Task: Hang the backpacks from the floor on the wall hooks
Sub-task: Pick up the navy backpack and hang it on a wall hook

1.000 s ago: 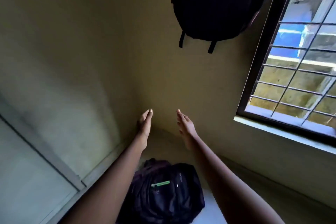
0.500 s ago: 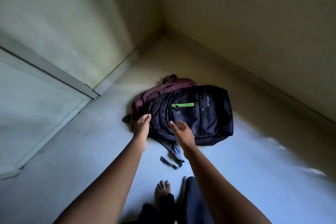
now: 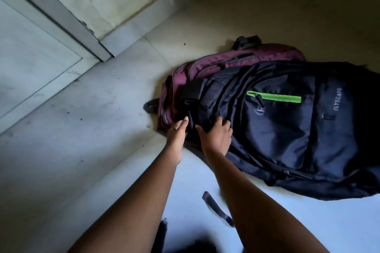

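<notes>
A dark navy backpack (image 3: 287, 129) with a bright green zipper lies flat on the floor, partly on top of a maroon backpack (image 3: 226, 61) behind it. My right hand (image 3: 216, 135) rests on the navy backpack's top end, fingers curling into the fabric. My left hand (image 3: 176, 131) reaches beside it, fingers straight, touching the edge where the two backpacks meet, below the navy backpack's black top handle (image 3: 191, 92). Wall hooks are out of view.
The backpacks lie in a room corner on a pale tiled floor (image 3: 92, 119). A door and its frame (image 3: 61, 18) run along the left wall. A loose black strap (image 3: 218, 208) trails on the floor near my right forearm.
The view dropped from the wall and window to the floor. Both hands came down and forward and now touch the navy backpack's top end.
</notes>
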`<state>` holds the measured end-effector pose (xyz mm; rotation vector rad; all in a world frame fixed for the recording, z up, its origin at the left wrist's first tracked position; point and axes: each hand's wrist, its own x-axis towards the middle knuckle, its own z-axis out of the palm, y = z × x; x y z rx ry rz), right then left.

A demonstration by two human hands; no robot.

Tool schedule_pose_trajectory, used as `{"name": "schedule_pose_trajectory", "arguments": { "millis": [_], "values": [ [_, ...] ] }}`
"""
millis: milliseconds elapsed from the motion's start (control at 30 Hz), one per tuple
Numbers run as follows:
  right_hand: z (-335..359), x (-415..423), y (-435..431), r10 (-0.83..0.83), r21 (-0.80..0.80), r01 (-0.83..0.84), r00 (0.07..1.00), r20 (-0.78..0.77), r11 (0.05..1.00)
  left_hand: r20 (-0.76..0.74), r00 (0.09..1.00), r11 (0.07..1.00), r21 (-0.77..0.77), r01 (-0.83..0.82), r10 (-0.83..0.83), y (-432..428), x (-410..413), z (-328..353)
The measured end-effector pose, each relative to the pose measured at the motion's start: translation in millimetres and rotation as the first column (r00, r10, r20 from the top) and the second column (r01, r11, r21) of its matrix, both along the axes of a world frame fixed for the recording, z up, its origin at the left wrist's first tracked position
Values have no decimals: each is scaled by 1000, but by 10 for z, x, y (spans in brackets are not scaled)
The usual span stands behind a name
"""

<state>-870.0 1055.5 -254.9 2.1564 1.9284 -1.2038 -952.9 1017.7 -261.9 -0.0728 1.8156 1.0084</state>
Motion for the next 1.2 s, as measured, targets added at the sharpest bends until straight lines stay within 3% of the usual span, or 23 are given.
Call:
{"name": "schedule_pose_trajectory", "arguments": {
  "millis": [67, 233, 300, 367, 500, 667, 833, 1000, 1200],
  "values": [
    [-105, -12, 52, 45, 8, -45, 999, -19, 999, 85, 994, 997, 29, -70, 67, 36, -3, -112],
    [336, 246, 38, 26, -151, -81, 942, -335, 985, 105, 988, 990, 74, -117, 109, 95, 84, 197],
    [655, 363, 1, -47, -225, -68, 882, -468, 972, 53, 982, 977, 106, -184, 179, 85, 154, 486],
    [1000, 477, -51, -98, -263, -44, 857, -505, 964, -51, 986, 984, 87, -156, 161, 42, 269, 812],
    [1763, 652, -202, -178, -295, 44, 878, -443, 955, -232, 971, 998, 24, -51, 55, -126, 480, 1675],
    [2984, 798, -368, -164, -195, 93, 905, -392, 976, -368, 916, 983, 22, 180, -160, -286, 585, 2908],
    [4144, 954, -503, -149, -167, 87, 900, -410, 982, -572, 754, 921, -7, 390, -324, -391, 620, 4209],
    [5152, 994, -596, -175, -139, 128, 888, -425, 982, -697, 596, 891, -139, 433, -398, -543, 598, 5214],
    [5940, 1055, -641, 158, 191, -108, 950, -268, 976, -698, 556, 824, -87, 560, -452, -807, 277, 5841]
  ]
}}
